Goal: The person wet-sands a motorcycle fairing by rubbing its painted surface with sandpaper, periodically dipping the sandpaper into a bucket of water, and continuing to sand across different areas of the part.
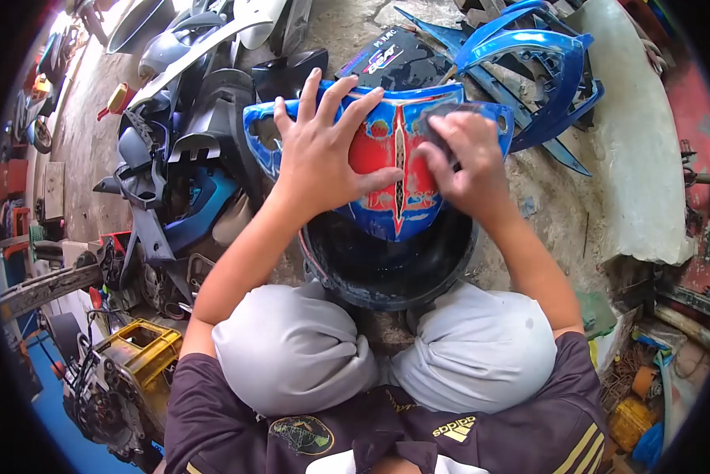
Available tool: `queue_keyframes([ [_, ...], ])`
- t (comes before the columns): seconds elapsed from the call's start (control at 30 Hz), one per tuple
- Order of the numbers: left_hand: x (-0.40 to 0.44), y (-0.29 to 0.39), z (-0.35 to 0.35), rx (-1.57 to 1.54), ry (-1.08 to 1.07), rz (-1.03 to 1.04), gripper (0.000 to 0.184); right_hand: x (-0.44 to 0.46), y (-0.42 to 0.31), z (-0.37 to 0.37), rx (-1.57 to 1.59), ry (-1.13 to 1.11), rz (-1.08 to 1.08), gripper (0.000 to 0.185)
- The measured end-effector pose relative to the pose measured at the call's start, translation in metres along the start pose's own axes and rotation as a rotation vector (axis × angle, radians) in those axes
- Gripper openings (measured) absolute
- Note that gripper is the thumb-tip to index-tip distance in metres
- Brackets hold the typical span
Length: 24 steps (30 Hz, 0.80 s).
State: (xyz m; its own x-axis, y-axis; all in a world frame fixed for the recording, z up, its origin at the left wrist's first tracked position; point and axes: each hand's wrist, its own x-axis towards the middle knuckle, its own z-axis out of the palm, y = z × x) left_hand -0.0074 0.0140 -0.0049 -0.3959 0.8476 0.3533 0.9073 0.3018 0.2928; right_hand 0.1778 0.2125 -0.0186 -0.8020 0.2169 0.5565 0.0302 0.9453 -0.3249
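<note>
A blue and red motorcycle fairing panel [371,154] lies across a black basin [371,288] between my knees. Its paint is worn through in patches, with whitish and red edges around a narrow slot down the middle. My left hand [319,150] rests on the panel's left part, fingers spread, steadying nothing inside its grasp. Over the right part, my right hand [469,162] is bent and slightly blurred, pressing a dark piece of sandpaper [440,120] against the surface. The sandpaper is mostly hidden by the fingers.
Blue fairing parts [529,71] lie at the upper right, near a black panel [394,59] lettered BEAT. Black and grey plastic parts [213,118] are piled at the left. An engine [106,403] and a yellow crate [138,347] stand at the lower left.
</note>
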Motion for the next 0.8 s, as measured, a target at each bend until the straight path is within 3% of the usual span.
queue_keyframes([
  [0.13, -0.008, 0.012, 0.003, -0.02, 0.03, -0.029, 0.102, -0.006, -0.002, -0.011, -0.041, 0.051, 0.072, 0.046],
  [0.3, -0.03, 0.014, 0.011, 0.001, 0.094, 0.033, 0.1, -0.03, -0.012, -0.018, -0.038, -0.062, -0.091, 0.067],
  [0.43, -0.031, 0.011, 0.013, 0.012, 0.077, 0.052, 0.102, -0.04, 0.009, -0.015, -0.117, -0.03, -0.006, 0.071],
  [0.53, -0.023, 0.011, 0.01, 0.023, 0.076, 0.032, 0.103, -0.032, -0.013, -0.011, -0.021, -0.082, -0.013, 0.072],
  [0.57, -0.022, 0.01, 0.01, 0.016, 0.078, 0.031, 0.103, -0.029, -0.017, -0.011, -0.003, -0.092, -0.084, 0.065],
  [0.7, -0.016, 0.009, 0.009, 0.018, 0.061, 0.018, 0.101, -0.014, 0.004, -0.012, -0.015, -0.028, -0.041, 0.048],
  [0.8, -0.014, 0.011, 0.008, 0.019, 0.051, -0.001, 0.101, -0.01, -0.024, -0.012, 0.058, -0.086, -0.119, 0.044],
])
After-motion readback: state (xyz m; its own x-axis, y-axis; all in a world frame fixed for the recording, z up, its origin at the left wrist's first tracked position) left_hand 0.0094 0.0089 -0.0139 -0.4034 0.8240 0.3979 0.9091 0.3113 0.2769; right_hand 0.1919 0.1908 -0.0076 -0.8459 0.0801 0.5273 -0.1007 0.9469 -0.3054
